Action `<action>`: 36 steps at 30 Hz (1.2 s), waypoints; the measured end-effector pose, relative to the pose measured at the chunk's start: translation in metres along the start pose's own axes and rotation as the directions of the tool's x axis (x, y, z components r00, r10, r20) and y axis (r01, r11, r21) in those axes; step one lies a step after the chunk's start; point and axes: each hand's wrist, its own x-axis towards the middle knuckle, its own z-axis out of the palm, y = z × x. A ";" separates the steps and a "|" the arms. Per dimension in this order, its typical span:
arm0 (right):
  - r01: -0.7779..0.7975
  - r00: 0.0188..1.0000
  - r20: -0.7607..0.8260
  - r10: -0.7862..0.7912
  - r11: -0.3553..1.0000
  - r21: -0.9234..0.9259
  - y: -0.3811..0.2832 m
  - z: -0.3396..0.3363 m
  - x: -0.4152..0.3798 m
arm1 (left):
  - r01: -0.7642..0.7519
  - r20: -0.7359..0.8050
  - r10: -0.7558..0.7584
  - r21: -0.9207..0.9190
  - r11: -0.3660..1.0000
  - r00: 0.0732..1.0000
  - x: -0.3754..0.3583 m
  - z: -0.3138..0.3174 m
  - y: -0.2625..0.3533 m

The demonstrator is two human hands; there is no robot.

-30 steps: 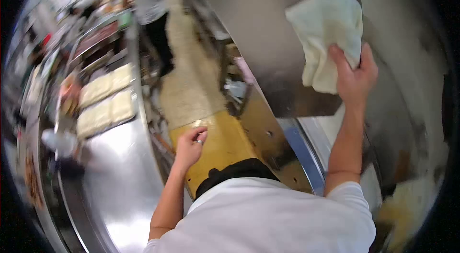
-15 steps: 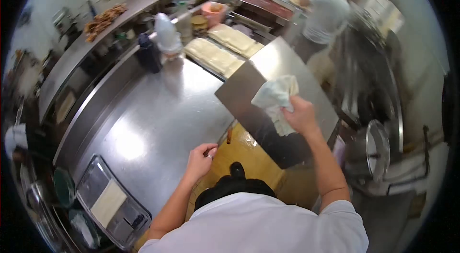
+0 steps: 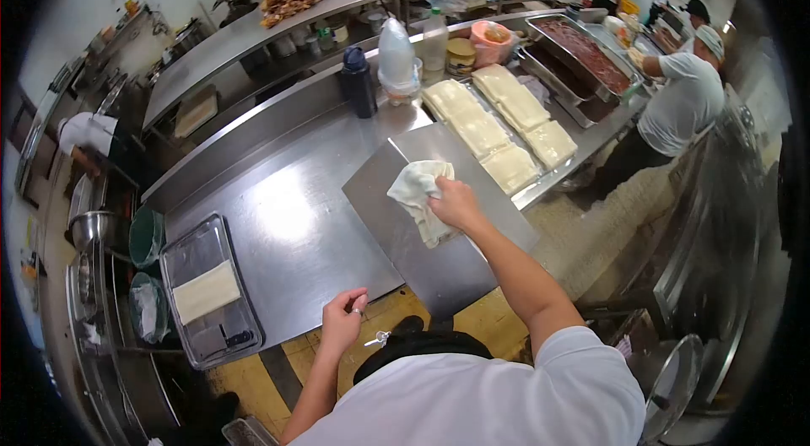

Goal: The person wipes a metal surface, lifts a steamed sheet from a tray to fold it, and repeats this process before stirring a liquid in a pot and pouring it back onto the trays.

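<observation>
My right hand grips a crumpled, pale cloth against a flat metal sheet, which lies at an angle over the steel table. My left hand is near the table's front edge, its fingers curled together and a ring on one; whether it holds anything small is hidden. Beyond the metal sheet, pale rectangular dough slabs lie in rows on trays. At the left end of the table, a clear tray holds one flat pale dough piece and a dark-handled tool.
A dark bottle, a plastic-wrapped container and a clear bottle stand at the table's back. Large trays of reddish-brown filling are beyond the dough. A co-worker stands at the right; green bins are at the left.
The camera view has turned, showing more of the room and the dough trays. The cloth and my right hand now lie lower against the metal sheet's middle. My left hand remains near the table edge.
</observation>
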 end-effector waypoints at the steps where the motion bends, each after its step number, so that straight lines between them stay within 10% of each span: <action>1: -0.001 1.000 0.004 0.000 1.000 0.008 0.000 0.008 0.008 | 0.028 -0.005 -0.028 -0.002 1.000 1.000 -0.003 -0.001 -0.002; 12: -0.052 0.996 0.076 0.050 0.998 0.018 -0.009 0.045 0.079 | 0.023 -0.204 -0.019 0.019 1.000 0.979 -0.012 -0.019 -0.017; 30: -0.220 0.967 0.137 0.216 0.975 0.018 -0.012 0.045 0.091 | -0.037 -0.044 0.039 0.047 0.998 0.998 0.025 -0.036 -0.002; 36: -0.110 0.975 -0.194 0.110 0.994 0.011 -0.016 0.028 -0.002 | -0.082 0.130 0.079 0.016 0.997 0.988 0.051 -0.029 -0.012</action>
